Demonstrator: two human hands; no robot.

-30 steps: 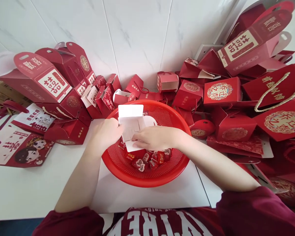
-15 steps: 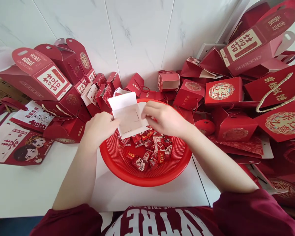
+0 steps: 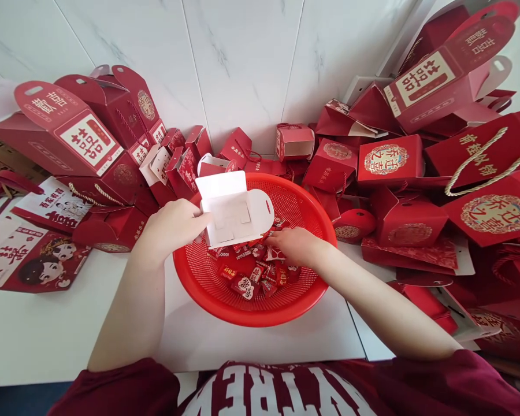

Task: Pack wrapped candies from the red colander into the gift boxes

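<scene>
A white table [image 3: 260, 348] carries a red basket [image 3: 252, 320] and red boxes [image 3: 109, 230].

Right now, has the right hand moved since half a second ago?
Yes. Against the basket, the right hand has moved toward the near rim, from the box to the candies.

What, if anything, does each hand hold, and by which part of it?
The left hand holds the open box by its left edge. The right hand is among the wrapped sweets; whether it grips one cannot be told.
</scene>
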